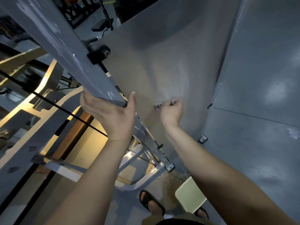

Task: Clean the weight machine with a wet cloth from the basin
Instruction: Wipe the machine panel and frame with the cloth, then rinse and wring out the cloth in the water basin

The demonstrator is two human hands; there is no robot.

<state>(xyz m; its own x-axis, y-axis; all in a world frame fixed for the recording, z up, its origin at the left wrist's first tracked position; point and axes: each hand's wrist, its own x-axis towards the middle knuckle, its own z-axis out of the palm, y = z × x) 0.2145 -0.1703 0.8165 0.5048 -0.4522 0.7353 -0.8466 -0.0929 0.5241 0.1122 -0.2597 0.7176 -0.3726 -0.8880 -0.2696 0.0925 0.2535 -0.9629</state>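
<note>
Your left hand (110, 114) holds the low end of the grey beam (65, 51) of the weight machine. Your thumb is on one side of the beam and your fingers are on the other side.

Your right hand (172, 111) is to the right of the beam, apart from your left hand. It is curled into a fist and pressed on the flat grey panel (162, 46) beside the beam. A small pale bit of the cloth (158, 106) pokes out of the fist on the side near the beam. It is tiny and blurry, so you cannot see more of it.

A thin black cable (65, 109) runs under the beam on its left side. A black wheel (104, 51) sits on the beam's right edge, higher up than your hands. Far below the beam, your foot in a black sandal (151, 202) stands on the floor, next to a pale yellow square thing (190, 197).
</note>
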